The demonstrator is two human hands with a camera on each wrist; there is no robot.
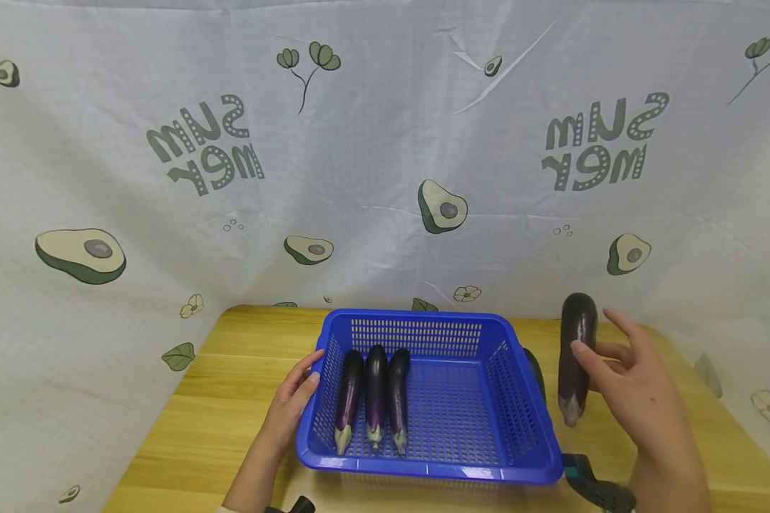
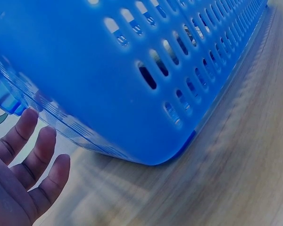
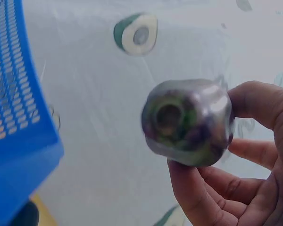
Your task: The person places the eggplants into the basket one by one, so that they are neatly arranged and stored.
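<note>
My right hand [image 1: 644, 385] holds an eggplant [image 1: 577, 356] upright between thumb and fingers, right of the blue basket [image 1: 430, 470], its stem end down. That end of the eggplant [image 3: 188, 122] faces the camera in the right wrist view, blurred. Three more eggplants [image 1: 376, 392] lie side by side in the basket's left half. At the basket's left side, my left hand [image 1: 291, 399] rests against the rim with relaxed fingers. The left wrist view shows its fingers [image 2: 49, 183] slightly bent near the basket's outer wall [image 2: 108, 84]; the thumb is hidden there.
A dark rounded thing [image 1: 535, 374], perhaps another eggplant, is mostly hidden behind the basket's right wall. The basket stands on a wooden table [image 1: 186, 427]. A white curtain [image 1: 372, 142] printed with avocados hangs behind. Black wrist gear [image 1: 599, 488] shows by the right forearm.
</note>
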